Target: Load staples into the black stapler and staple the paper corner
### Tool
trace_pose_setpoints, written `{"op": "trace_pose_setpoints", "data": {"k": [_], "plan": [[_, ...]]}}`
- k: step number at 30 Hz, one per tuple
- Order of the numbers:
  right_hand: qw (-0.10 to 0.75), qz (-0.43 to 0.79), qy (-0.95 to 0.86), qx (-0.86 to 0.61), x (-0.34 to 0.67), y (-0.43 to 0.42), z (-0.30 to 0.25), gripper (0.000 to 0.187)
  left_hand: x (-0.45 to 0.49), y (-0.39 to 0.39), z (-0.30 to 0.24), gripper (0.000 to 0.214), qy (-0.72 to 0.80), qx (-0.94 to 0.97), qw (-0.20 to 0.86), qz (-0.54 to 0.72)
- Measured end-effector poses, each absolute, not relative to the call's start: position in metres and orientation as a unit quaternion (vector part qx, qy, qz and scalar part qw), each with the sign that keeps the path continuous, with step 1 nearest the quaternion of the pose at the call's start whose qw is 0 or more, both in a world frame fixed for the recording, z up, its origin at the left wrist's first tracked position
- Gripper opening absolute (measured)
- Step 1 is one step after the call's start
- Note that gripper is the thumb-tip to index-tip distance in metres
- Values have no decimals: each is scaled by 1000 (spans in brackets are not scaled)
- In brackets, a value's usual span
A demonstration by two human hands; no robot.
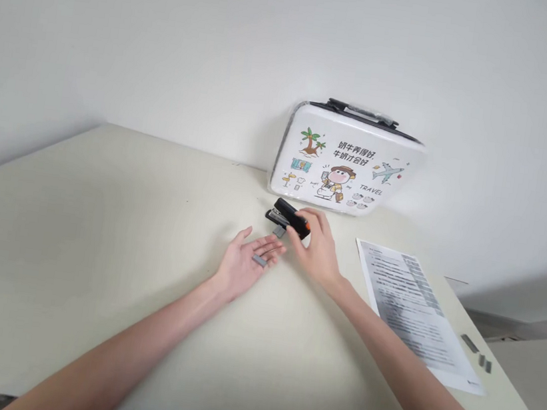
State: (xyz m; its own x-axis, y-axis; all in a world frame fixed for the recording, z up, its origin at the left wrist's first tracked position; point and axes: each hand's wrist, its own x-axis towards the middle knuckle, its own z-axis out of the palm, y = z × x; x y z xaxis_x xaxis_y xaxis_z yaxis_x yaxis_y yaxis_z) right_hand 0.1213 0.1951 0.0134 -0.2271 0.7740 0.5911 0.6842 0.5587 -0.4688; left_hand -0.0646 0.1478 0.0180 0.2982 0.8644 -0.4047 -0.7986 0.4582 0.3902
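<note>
My left hand (242,268) is palm up, fingers stretched out and a little curled, and it holds a grey strip of staples (259,260) lying across the fingers. Just beyond its fingertips is a small grey block that looks like more staples (279,230). A black stapler (285,210) with an orange part at its rear end lies on its side, jaws parted towards the left. My right hand (319,248) is closed around the stapler's rear end, thumb on the near side and fingers on the far side.
The pale table (94,262) meets the white wall. A white case (344,160) with cartoon prints leans on the wall behind the stapler. A printed sheet (406,303) lies to the right. Several small grey strips (469,344) lie by the table's right edge.
</note>
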Motion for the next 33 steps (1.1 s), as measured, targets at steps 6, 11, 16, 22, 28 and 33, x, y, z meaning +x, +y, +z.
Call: {"op": "trace_pose_setpoints", "data": {"k": [6,11,16,22,28,33], "plan": [[318,52,-865,-384,110,133,15,19,-57,139,19,52,258,125,825,488],[343,72,-849,-395,120,114,16,11,-52,130,19,54,232,180,852,433],[337,24,-834,-437,196,84,24,13,-48,129,21,56,267,214,840,421],[264,-95,-746,-604,370,60,14,25,-50,140,25,44,333,166,816,442],[211,-73,-605,-764,496,71,-3,43,-45,140,33,35,346,128,805,464],[180,-41,-597,-780,523,84,-18,43,-48,143,33,32,321,113,808,480]]}}
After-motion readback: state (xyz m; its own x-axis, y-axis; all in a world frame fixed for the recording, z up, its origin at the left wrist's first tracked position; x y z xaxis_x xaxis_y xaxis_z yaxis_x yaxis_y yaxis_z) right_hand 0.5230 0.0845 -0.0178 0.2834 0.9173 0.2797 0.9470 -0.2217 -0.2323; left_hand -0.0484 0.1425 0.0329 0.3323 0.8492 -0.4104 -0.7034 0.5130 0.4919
